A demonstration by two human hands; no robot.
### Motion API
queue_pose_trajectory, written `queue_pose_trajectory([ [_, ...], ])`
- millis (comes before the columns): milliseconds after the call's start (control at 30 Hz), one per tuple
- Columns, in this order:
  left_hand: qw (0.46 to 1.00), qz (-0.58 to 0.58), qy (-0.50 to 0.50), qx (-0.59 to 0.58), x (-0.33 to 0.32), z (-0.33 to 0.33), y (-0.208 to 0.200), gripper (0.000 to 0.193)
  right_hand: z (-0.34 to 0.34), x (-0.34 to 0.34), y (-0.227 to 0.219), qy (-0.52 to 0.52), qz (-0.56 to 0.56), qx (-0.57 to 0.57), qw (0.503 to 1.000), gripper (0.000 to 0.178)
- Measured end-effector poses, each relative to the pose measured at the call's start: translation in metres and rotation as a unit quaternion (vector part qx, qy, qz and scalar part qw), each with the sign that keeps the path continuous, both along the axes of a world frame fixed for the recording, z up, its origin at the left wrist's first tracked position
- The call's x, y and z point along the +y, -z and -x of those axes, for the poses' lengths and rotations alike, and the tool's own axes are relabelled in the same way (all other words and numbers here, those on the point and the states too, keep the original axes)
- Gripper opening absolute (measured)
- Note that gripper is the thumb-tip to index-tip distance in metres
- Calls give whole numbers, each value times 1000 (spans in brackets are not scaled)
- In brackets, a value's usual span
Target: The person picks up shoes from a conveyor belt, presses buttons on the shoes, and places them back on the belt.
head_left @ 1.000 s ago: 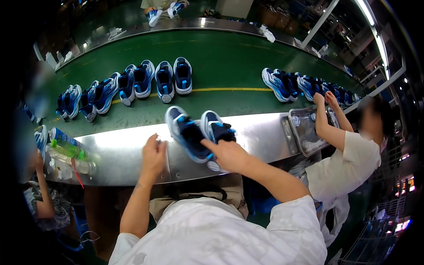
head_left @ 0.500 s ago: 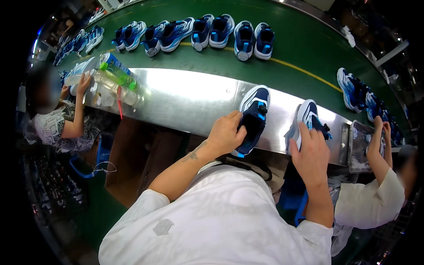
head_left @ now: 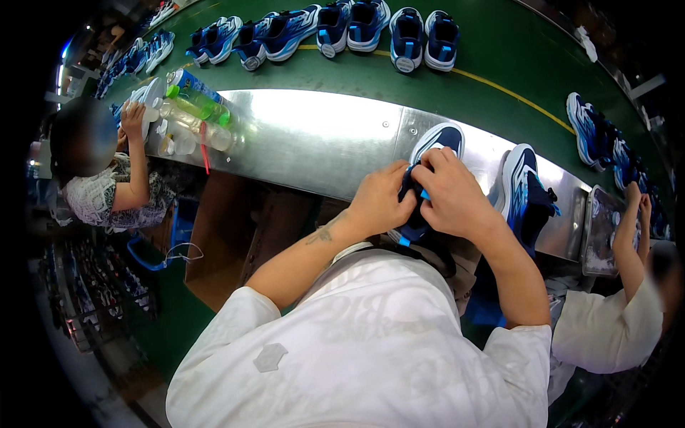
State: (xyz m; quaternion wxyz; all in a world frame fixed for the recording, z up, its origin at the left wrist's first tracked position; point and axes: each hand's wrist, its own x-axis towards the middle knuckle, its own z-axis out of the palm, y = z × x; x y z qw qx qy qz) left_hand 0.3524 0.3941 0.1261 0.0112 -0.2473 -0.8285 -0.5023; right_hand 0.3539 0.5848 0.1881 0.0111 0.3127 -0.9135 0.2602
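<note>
A navy, white and light-blue sneaker [head_left: 444, 135] lies on the metal bench in front of me, its toe pointing away. My left hand [head_left: 383, 198] is closed on the left side of its collar. Over the top of the shoe, around the tongue and fastening, bend the fingers of my right hand [head_left: 457, 191]; they are closed there and hide most of that part. To the right stands a matching sneaker [head_left: 522, 187], untouched, with a dark knob-like piece and a blue tab on its side.
Beyond the metal bench [head_left: 307, 132], a green surface [head_left: 485, 53] carries several pairs of similar sneakers [head_left: 407, 36]. Bottles [head_left: 193, 118] stand at the left, near a person [head_left: 132, 178] handling a shoe. At the right, another person [head_left: 606, 314] reaches over a clear tray [head_left: 598, 235].
My right hand has left the right-hand sneaker and moved left onto the top of the middle one. My left hand stays at its collar. The whole view has shifted slightly.
</note>
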Motion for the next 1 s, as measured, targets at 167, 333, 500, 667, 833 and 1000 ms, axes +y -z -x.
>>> queue_pose_trajectory([
  [167, 997, 51, 40, -41, 2, 13, -24, 47, 0, 39, -19, 7, 165, -139, 976, 42],
  [333, 997, 62, -22, 32, 16, 18, -5, 38, 7, 32, -18, 19, 68, -147, 987, 24],
  [500, 994, 52, -51, 85, 19, 14, 3, 39, 13, 9, -14, 82, -168, -77, 979, 30],
  [667, 996, 52, -46, 64, 19, 12, 3, 43, 12, 24, -18, -5, -84, 73, 994, 28],
  [833, 995, 71, -50, 59, 20, 11, 1, 51, 14, 6, -21, 95, -191, -129, 968, 30],
  [1000, 994, 76, -43, 72, 19, 9, 4, 50, 9, 29, -10, 18, -85, 6, 996, 31],
])
